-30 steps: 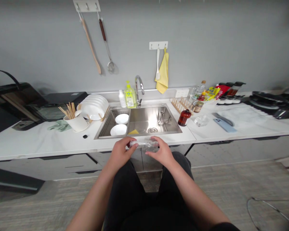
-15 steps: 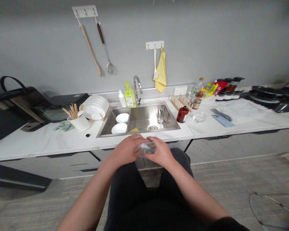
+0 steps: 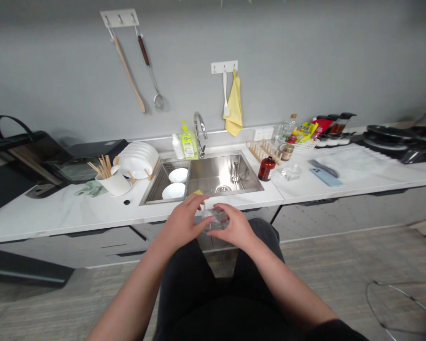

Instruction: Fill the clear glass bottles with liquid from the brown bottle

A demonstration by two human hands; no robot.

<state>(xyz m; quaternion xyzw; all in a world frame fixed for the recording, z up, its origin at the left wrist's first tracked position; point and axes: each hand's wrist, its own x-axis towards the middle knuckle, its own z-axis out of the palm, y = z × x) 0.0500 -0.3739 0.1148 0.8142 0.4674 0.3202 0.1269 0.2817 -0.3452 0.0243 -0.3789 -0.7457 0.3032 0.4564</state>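
Hands: we count two, the left hand and the right hand, facing each other just beyond the near edge of the counter.
Clear container: one see-through piece is in our grasp, held off the counter, in front of the sink; its exact shape is hard to make out.
Left fingers: curved around the container's left end, thumb lying across its near side, index finger at the far side.
Right fingers: bent around the right end, thumb below and fingertips above, with the container between them.
Bowls: two, both white, one behind the other in the sink's left compartment.
Sink-side bottles: two, a green pump bottle and a white bottle, left of the one faucet.
Amber bottle: one, upright, right of the sink.
Loose clear piece: one, just right of the amber bottle.
Phone: one, blue, lying flat farther right.
Black cap-like piece: one, left of the sink.
Plates: several white ones stand in a rack; they overlap too much for us to count.
Hook strips: two on the wall, each with two hanging things.
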